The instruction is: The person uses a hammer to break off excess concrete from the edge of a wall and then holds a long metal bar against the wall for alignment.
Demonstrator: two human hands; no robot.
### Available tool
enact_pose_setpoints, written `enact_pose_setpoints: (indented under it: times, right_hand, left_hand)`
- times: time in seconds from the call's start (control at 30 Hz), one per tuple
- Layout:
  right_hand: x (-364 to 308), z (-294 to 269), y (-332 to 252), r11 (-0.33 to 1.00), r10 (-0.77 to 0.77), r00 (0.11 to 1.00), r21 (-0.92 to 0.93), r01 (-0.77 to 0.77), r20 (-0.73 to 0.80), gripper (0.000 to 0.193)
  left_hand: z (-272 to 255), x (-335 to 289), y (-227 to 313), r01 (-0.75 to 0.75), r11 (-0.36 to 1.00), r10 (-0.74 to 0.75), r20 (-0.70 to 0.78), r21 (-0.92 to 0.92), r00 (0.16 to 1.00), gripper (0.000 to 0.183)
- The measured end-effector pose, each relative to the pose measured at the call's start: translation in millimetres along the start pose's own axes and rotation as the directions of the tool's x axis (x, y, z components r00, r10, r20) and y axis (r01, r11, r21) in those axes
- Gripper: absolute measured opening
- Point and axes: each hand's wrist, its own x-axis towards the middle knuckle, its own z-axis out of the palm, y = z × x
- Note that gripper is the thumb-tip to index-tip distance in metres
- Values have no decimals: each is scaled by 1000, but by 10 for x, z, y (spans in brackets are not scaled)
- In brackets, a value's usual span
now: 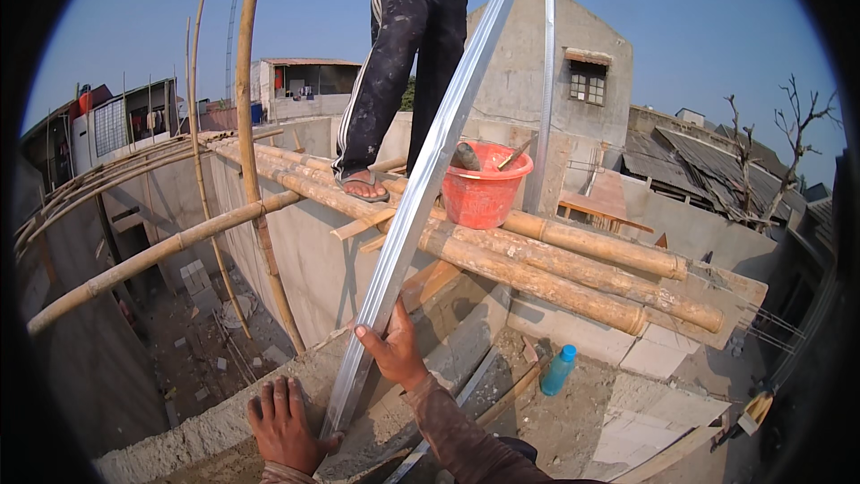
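Note:
A long shiny metal channel (428, 175) leans diagonally, from the top of the view down to a rough concrete wall top (210, 421). My right hand (399, 350) is closed round its lower part, thumb on the front face. My left hand (288, 426) lies on the concrete with its fingers stretched out, and its thumb reaches the channel's bottom end. Above, a person in dark striped trousers (421, 22) and sandals stands on bamboo poles (537, 255), one arm near the channel's upper part; whether that hand grips it is out of view.
A red bucket (484, 188) with tools sits on the bamboo. A second metal strip (544, 81) rises behind it. Upright bamboo (246, 108) stands left, beside a deep drop to rubble-strewn ground (215, 341). A blue bottle (558, 370) stands lower right.

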Motion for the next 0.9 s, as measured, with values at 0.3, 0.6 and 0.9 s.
enact_pose_setpoints:
  times: [0.3,0.6,0.9]
  right_hand:
    - [1,17,-10,1000,9,1000,23,-9,-10,54]
    - [5,7,6,1000,-8,1000,4,8,-5,55]
    - [-5,17,-9,1000,4,1000,25,-4,-7,56]
  left_hand:
    - [33,-5,-24,-18,1000,18,-5,-4,1000,118]
    - [45,6,-52,8,1000,-8,27,-18,1000,117]
    - [24,10,-45,25,1000,-24,49,-11,999,117]
